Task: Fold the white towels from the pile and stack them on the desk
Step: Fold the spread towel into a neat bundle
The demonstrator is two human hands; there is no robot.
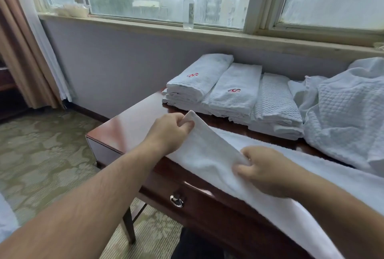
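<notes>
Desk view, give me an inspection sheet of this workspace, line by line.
Surface: dark wooden desk with a drawer pull on its front.
Job's things: a white towel spread along the front edge; three folded stacks behind it; an unfolded pile at right.
Clutter: nothing seen on the desk.
Grippers: left hand pinches the towel's far corner, lifted; right hand pinches the near corner.
Cables: nothing seen.
Surroundings: clear bottle on the windowsill, curtain at left, patterned carpet.
</notes>
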